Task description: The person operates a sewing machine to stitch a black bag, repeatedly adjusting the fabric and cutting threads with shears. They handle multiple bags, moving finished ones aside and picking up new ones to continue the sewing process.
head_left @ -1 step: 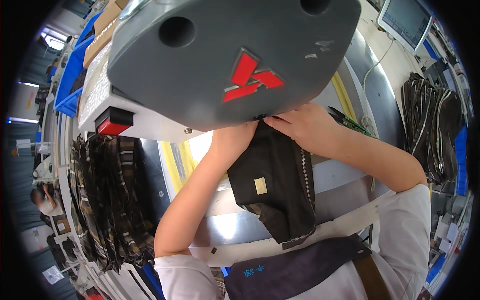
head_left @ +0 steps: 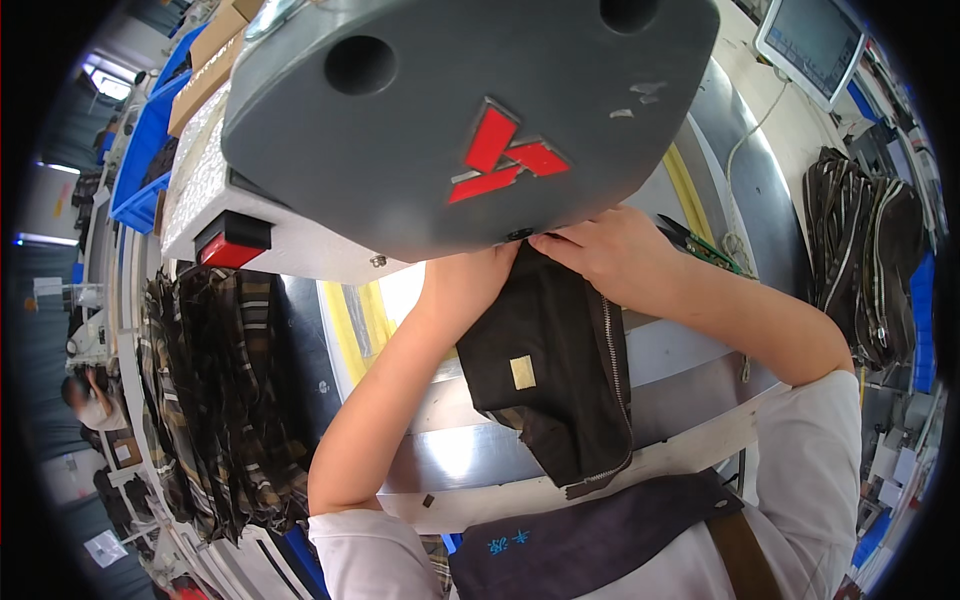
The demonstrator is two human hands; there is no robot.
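Bright light, white glare on the metal tabletop (head_left: 458, 456), black corners, fisheye-bent edges, softer detail toward the rim

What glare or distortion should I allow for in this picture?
Head view: bright glare on the metal tabletop, left of the dark cloth; fisheye curving of the pale table edge; black corners all round.

Left hand (head_left: 470, 282): centre of frame (fingertips hidden)
Right hand (head_left: 618, 256): just right of centre, pointing left
Forearms (head_left: 385, 410): slanting inward

Red-and-black block (head_left: 231, 250) very slightly farther right in view
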